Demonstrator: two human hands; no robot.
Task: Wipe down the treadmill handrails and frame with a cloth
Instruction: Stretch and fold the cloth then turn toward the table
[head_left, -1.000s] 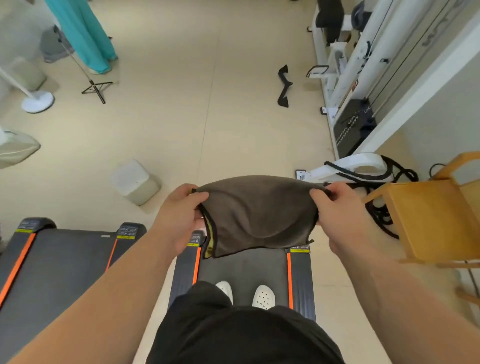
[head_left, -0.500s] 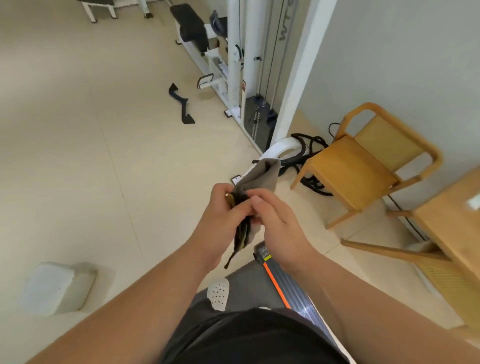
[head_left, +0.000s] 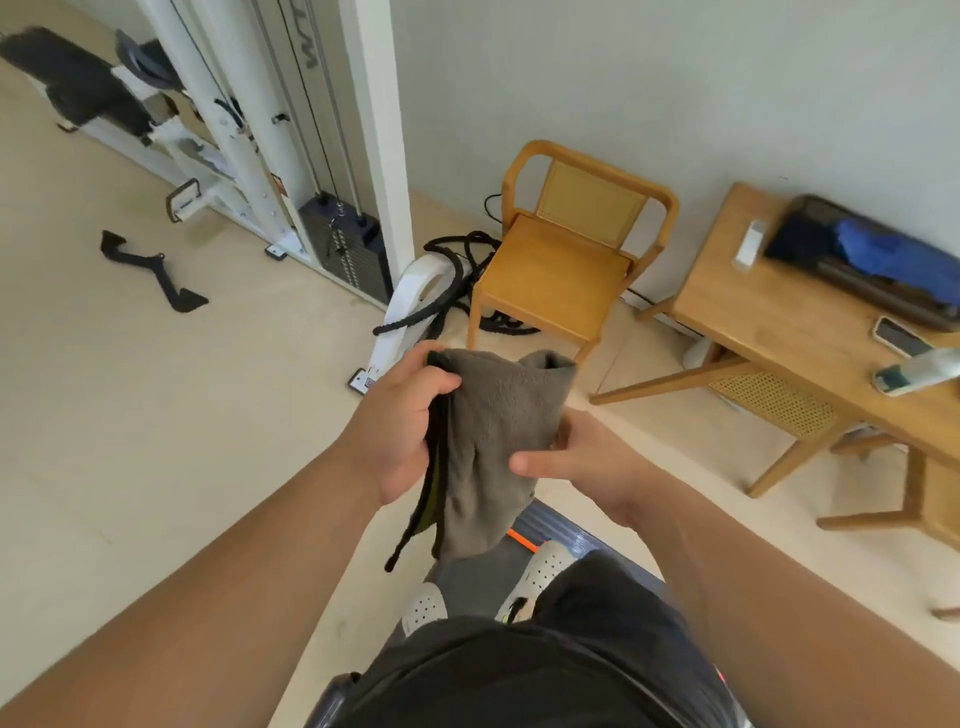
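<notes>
Cloth (head_left: 496, 441), grey-brown with a dark edge and a strip of yellow-green showing along its left side, hangs folded between both hands in the middle of the view, above the treadmill. Left hand (head_left: 402, 423) is closed around the cloth's upper left edge, fingers curled over the top fold. Right hand (head_left: 582, 462) grips the cloth from the right, thumb pressed flat across its front and the other fingers hidden behind the fabric. A thin dark cord dangles from the cloth's lower left corner.

Below the hands, a small part of the treadmill (head_left: 556, 530) shows: dark deck with an orange stripe, and two white perforated shoes (head_left: 543, 571) standing on it.

Farther off, a wooden chair (head_left: 566, 265) stands against the wall, with a coil of black rope (head_left: 457, 260) on the floor to its left. A white weight machine (head_left: 291, 156) fills the far left. A wooden table (head_left: 810, 322) with a few items on it sits at right.
</notes>
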